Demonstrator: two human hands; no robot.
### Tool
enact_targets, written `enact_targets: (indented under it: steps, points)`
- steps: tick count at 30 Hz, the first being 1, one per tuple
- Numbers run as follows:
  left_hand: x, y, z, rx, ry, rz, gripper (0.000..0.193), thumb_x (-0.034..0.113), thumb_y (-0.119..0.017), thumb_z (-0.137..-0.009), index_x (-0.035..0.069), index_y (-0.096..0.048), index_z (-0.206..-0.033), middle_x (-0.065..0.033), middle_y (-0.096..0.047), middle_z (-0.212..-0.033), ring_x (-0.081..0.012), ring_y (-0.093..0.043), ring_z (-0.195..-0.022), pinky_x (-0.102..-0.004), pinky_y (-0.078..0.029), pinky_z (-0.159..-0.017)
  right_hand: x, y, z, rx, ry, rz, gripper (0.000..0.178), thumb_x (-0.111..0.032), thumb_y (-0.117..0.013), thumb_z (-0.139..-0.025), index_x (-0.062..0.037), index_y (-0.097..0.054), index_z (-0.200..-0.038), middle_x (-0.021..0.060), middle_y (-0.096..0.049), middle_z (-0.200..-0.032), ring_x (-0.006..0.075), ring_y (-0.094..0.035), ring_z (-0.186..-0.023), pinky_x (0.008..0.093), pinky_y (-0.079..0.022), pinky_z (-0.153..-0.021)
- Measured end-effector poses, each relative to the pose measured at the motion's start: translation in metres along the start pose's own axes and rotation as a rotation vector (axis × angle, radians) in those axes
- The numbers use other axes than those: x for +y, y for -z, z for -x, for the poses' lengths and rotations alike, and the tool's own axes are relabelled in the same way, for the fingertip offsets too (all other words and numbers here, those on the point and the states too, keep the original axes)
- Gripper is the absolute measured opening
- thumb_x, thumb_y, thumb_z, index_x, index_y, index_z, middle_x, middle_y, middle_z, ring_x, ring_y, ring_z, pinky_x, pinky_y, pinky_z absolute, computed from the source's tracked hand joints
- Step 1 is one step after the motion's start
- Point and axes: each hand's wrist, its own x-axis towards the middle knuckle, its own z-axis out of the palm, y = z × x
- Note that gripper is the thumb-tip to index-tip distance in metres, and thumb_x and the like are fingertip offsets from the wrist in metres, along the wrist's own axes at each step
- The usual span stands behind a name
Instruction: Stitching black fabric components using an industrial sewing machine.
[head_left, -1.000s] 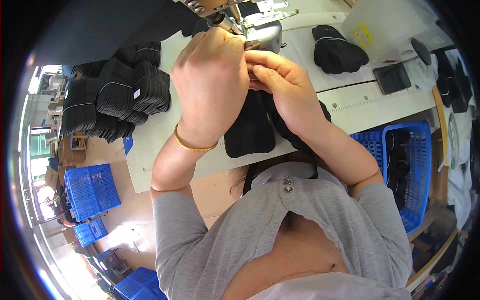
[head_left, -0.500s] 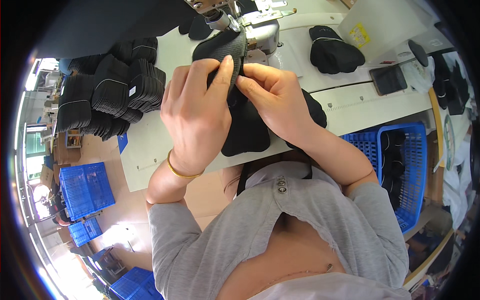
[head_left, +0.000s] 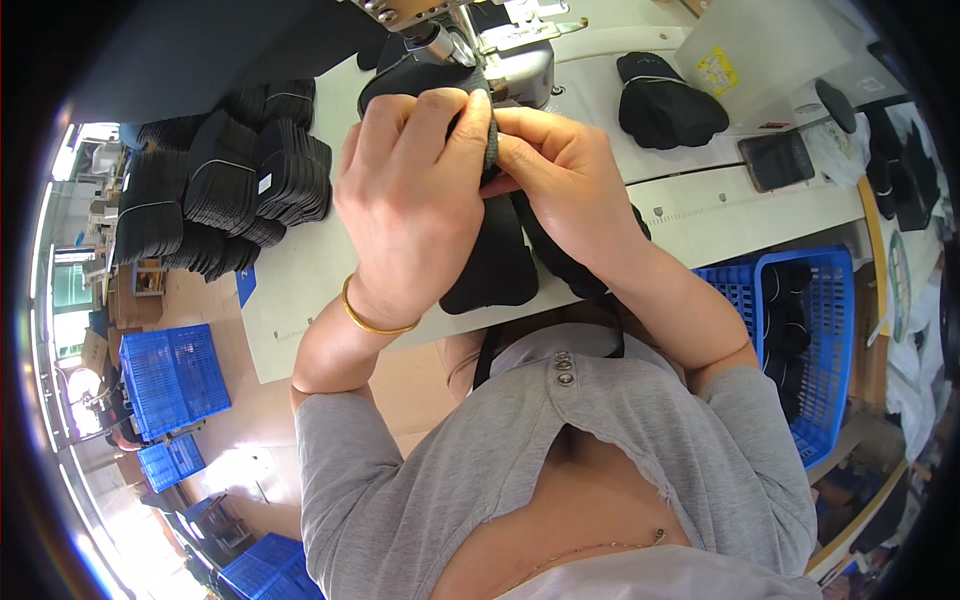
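Observation:
A dark fabric piece [head_left: 408, 82] lies under the head of a sewing machine [head_left: 445, 45], its thick edge running back toward me. My left hand [head_left: 412, 195] is curled over that edge, thumb and forefinger closed on it just in front of the machine's foot. From the other side my right hand [head_left: 565, 180] pinches the same edge, its fingertips close to the left thumb. The pinched bit is partly hidden by my fingers. More black fabric pieces [head_left: 490, 270] lie below my hands at the table's near edge.
Stacks of black padded pieces [head_left: 220, 175] stand at the left of the white table [head_left: 330, 240]. A tied black bundle [head_left: 670, 105] and a phone [head_left: 777, 161] lie at the right. Blue baskets [head_left: 840, 350] stand beside and below the table.
Both hands have shifted slightly right, and the left sits higher on the fabric. The piece has turned, with its ribbed face now mostly covered and its outer edge farther left.

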Motion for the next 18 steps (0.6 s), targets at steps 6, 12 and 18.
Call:
enact_targets:
  steps: [6,12,18]
  points:
    - [-0.008,-0.007,-0.004,0.003,0.039,0.035,0.027,0.005,-0.07,-0.066,0.006,-0.075,-0.093,0.0015,-0.064,-0.091,-0.019,-0.058,-0.083,-0.0331,-0.048,-0.066,-0.001,-0.001,-0.007,-0.009,0.015,-0.018,0.022,-0.006,-0.052,-0.099,0.006,-0.07,-0.105,0.0028,-0.07,-0.085,0.0067,-0.065,-0.078,0.026,-0.059,-0.071]
    - [-0.012,-0.005,-0.002,-0.006,0.057,0.097,0.031,0.002,-0.07,-0.064,0.005,-0.075,-0.095,0.0011,-0.065,-0.093,-0.0205,-0.059,-0.084,-0.0348,-0.05,-0.068,0.001,-0.001,-0.01,-0.022,0.017,-0.013,0.021,-0.007,-0.053,-0.1,0.0056,-0.07,-0.102,0.0024,-0.069,-0.083,0.0067,-0.065,-0.077,0.0258,-0.059,-0.069]
    - [-0.026,-0.007,0.013,0.091,0.197,0.38,0.034,0.007,-0.071,-0.078,0.001,-0.072,-0.111,-0.0071,-0.068,-0.103,-0.0227,-0.062,-0.096,-0.0357,-0.052,-0.081,0.004,0.017,-0.006,-0.026,0.061,0.119,0.022,-0.015,-0.058,-0.1,0.0031,-0.071,-0.098,0.0063,-0.069,-0.079,0.0138,-0.066,-0.073,0.0313,-0.057,-0.068]
